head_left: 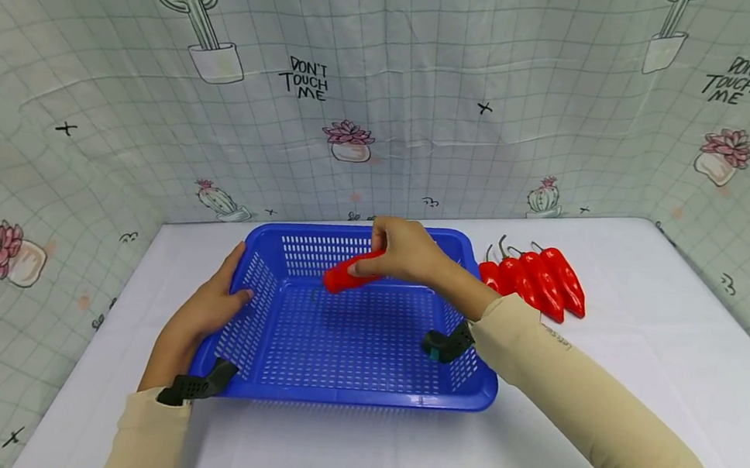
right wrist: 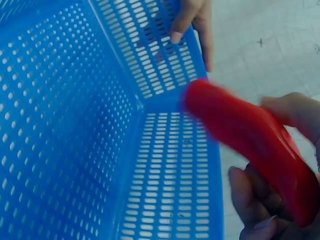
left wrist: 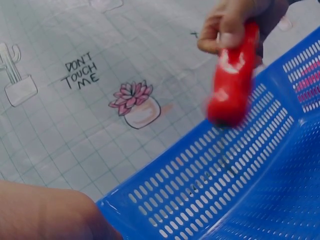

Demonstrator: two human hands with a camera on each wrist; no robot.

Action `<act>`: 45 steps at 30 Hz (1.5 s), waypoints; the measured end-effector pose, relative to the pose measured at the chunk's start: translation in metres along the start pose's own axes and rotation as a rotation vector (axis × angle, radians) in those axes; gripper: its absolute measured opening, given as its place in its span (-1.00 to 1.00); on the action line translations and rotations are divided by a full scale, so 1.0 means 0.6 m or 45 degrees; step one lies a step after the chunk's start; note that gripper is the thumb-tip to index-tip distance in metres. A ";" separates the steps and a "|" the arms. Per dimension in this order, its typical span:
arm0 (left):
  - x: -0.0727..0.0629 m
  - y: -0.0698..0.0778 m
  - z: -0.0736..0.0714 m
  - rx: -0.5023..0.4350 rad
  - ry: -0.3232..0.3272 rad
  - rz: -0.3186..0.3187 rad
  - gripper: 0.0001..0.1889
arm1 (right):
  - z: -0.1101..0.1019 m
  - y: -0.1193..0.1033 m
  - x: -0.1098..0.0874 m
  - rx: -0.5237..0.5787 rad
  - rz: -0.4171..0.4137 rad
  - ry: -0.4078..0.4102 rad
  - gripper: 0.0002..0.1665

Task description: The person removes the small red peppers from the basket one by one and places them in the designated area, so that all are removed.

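A blue plastic basket (head_left: 355, 399) with slotted walls stands on the white table. At its left side my left hand (head_left: 210, 306) grips the rim, thumb inside and fingers along the outer wall. My right hand (head_left: 406, 251) holds a red chili pepper (head_left: 340, 276) over the far part of the basket, pinched between thumb and fingers. In the right wrist view the pepper (right wrist: 245, 130) lies slanted, its blunt end toward the basket wall. The left wrist view shows the pepper (left wrist: 232, 80) pointing downward from the fingers, above the wall's top edge.
Several red peppers (head_left: 541, 279) with green stems lie side by side on the table, just right of the basket. A printed cloth (head_left: 418, 114) with cactus drawings hangs behind and beside the table (head_left: 650, 338). Black wrist straps (head_left: 198, 385) sit on both arms.
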State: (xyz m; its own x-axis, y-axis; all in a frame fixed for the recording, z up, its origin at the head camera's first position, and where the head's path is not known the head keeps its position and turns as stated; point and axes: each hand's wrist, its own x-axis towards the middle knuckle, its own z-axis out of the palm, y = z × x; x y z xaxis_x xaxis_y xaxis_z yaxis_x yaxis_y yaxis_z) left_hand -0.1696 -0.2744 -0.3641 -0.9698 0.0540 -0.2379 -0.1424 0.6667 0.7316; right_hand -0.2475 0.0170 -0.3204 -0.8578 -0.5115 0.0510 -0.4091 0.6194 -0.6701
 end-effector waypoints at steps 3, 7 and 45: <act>0.001 0.000 0.001 0.003 0.002 -0.003 -0.17 | -0.006 0.005 -0.002 0.077 0.013 0.048 -0.60; 0.001 0.000 0.002 0.010 -0.001 -0.004 -0.17 | -0.017 0.013 -0.005 0.262 0.051 0.113 -0.72; -0.003 0.004 0.004 -0.004 -0.009 0.002 -0.16 | -0.057 0.056 -0.028 0.814 -0.157 0.152 -0.18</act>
State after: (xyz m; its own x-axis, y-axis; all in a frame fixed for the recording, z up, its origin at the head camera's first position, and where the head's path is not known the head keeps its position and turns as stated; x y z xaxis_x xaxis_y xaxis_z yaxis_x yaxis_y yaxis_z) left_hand -0.1678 -0.2714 -0.3634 -0.9686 0.0605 -0.2412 -0.1414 0.6641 0.7341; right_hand -0.2577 0.0666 -0.3187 -0.8603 -0.4634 0.2126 -0.2729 0.0664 -0.9597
